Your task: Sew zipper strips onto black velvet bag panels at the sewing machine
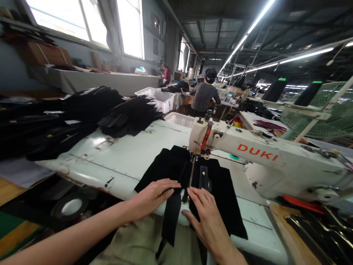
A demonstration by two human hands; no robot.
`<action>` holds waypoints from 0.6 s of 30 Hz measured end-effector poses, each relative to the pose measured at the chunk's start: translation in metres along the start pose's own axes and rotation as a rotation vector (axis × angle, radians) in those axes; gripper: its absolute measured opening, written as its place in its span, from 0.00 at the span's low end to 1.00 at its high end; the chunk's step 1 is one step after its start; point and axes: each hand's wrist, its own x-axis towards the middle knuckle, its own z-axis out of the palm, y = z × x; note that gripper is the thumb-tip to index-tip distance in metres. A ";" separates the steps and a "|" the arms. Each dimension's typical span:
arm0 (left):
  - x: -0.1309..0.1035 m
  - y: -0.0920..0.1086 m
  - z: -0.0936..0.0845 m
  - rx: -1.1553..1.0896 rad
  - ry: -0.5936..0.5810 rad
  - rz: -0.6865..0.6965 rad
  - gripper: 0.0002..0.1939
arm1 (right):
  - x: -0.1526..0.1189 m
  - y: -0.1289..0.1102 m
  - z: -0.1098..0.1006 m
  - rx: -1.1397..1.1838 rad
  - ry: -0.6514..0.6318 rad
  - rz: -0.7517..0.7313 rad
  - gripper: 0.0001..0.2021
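Black fabric panels (224, 193) and long brass-coloured zip (192, 173): steadying at six o'clock from white sewing-machine head (202, 134) with left hand (154, 195) laid flat, right hand (206, 211) spread; seemingly part-sewn, leaving near end loose.

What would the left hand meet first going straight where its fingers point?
The left hand would probably meet the gold-toned strip just to its right; whether it would pass above is unclear.
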 end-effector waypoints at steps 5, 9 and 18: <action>0.001 0.004 -0.008 -0.031 0.048 -0.047 0.20 | -0.001 -0.003 0.001 -0.033 0.026 0.006 0.27; 0.001 0.004 -0.006 -0.040 0.046 -0.044 0.19 | 0.003 -0.001 0.001 0.023 0.027 0.040 0.27; 0.002 0.011 -0.012 -0.077 0.081 -0.069 0.21 | 0.004 -0.005 -0.009 0.103 -0.039 -0.095 0.19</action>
